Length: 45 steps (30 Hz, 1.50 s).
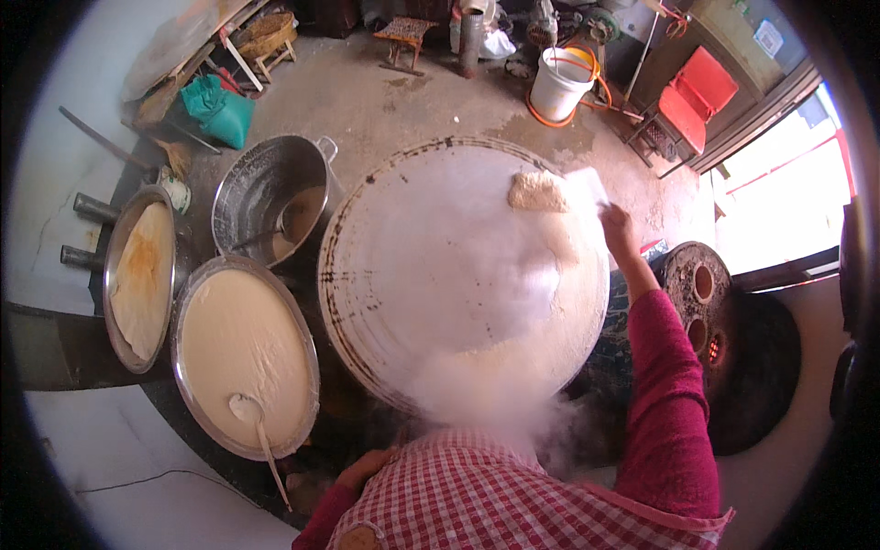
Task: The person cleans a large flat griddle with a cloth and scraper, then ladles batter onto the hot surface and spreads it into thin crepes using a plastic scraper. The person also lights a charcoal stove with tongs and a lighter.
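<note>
A white scraper (587, 190) stands over the far right edge of a large round griddle (431, 220), just beside a thick lump of pale batter (539, 192) near the rim. The right hand (620, 229) has its fingers closed around the near end of the scraper, with the arm reaching forward in a magenta sleeve (667, 394). A thin pale layer (573, 302) covers the right and near parts of the griddle, and steam (486, 380) blurs its near edge. The left hand (365, 467) is low beside the red-checked apron (449, 486); whether its fingers are spread or gripping something, I cannot tell. Left of the griddle sits a wide metal bowl (315, 380) filled with batter, a ladle (245, 407) resting in it with its handle over the rim. Behind that stands a deep metal pot (243, 202), and farther left a pan (109, 284) holds a folded, browned flat sheet (142, 280). To the right of the arm is a round stove (683, 270) with a glowing hole. Beyond, on the floor, are a white bucket (557, 96), a red chair (697, 101) and a green bag (218, 110).
</note>
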Tool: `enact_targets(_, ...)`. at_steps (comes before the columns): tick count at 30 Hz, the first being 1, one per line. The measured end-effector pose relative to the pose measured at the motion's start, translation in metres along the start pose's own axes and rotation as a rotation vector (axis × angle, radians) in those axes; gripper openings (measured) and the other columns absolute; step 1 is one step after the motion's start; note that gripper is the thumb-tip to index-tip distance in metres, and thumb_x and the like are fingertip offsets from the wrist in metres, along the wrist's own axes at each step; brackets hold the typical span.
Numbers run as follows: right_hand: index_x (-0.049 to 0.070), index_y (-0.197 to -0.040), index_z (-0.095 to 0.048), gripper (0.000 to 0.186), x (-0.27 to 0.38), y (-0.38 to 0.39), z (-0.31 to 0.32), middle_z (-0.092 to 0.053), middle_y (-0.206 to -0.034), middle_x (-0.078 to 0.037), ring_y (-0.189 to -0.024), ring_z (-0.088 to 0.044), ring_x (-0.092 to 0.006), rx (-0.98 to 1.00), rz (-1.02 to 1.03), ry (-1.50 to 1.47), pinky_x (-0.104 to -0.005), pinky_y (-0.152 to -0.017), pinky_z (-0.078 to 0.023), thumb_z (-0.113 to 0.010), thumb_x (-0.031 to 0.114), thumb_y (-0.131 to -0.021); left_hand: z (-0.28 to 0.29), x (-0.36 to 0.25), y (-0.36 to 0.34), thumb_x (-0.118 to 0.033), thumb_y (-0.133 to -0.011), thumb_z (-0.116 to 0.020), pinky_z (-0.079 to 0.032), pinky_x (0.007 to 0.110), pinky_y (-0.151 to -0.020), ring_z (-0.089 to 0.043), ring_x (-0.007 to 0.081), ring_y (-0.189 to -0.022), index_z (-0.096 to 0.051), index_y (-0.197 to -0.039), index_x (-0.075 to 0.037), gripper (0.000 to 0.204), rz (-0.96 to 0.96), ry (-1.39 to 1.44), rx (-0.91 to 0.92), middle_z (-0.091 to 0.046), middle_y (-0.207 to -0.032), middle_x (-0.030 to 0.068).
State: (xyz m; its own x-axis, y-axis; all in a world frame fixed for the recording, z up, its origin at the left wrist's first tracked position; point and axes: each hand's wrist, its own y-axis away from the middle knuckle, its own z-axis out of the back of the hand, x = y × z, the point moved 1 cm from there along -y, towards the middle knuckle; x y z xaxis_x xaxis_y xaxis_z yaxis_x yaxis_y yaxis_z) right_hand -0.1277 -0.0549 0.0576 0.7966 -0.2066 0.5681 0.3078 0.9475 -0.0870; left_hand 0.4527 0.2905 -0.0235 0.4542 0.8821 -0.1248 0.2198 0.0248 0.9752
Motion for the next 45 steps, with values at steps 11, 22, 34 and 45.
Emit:
enact_targets(11, -0.005, -0.080, -0.060, 0.031, 0.061, -0.092, -0.132, -0.062, -0.073, -0.020, -0.062, -0.061, -0.0302, -0.100, -0.137, 0.021, -0.0393, -0.058, -0.048, -0.053, 0.024, -0.074, 0.027, 0.039, 0.008, -0.053, -0.089, -0.036, -0.040, 0.035, -0.087, -0.053, 0.0250, -0.102, -0.056, -0.114, 0.001, 0.062, -0.076, -0.164, -0.067, -0.057, -0.114, 0.0159)
enact_targets(22, 0.011, -0.104, -0.060, 0.033, 0.021, -0.042, -0.042, -0.061, -0.100, -0.019, -0.094, -0.059, -0.0363, -0.039, -0.433, 0.314, -0.0442, -0.081, -0.046, -0.043, 0.026, -0.080, 0.032, 0.052, -0.008, -0.052, -0.089, -0.036, -0.040, 0.035, -0.087, -0.054, 0.0252, -0.102, -0.056, -0.114, 0.001, 0.061, -0.112, -0.156, -0.048, -0.057, -0.113, 0.0163)
enact_targets(34, 0.008, -0.098, -0.061, 0.028, 0.168, -0.061, -0.110, -0.061, -0.098, -0.020, -0.094, -0.058, -0.0363, 0.097, -0.027, 0.049, -0.0447, -0.083, -0.044, -0.045, 0.016, -0.076, 0.033, 0.040, -0.016, -0.051, -0.090, -0.036, -0.041, 0.035, -0.087, -0.054, 0.0255, -0.101, -0.056, -0.113, 0.001, 0.060, -0.121, -0.213, -0.043, -0.058, -0.112, 0.0167)
enact_targets(45, 0.007, -0.098, -0.062, 0.030, 0.185, -0.075, -0.147, -0.061, -0.097, -0.022, -0.094, -0.058, -0.0352, 0.192, -0.061, 0.182, -0.0445, -0.083, -0.044, -0.042, 0.021, -0.082, 0.027, 0.050, -0.018, -0.050, -0.090, -0.036, -0.041, 0.036, -0.086, -0.055, 0.0257, -0.100, -0.056, -0.113, 0.000, 0.059, -0.125, -0.210, -0.035, -0.058, -0.111, 0.0171)
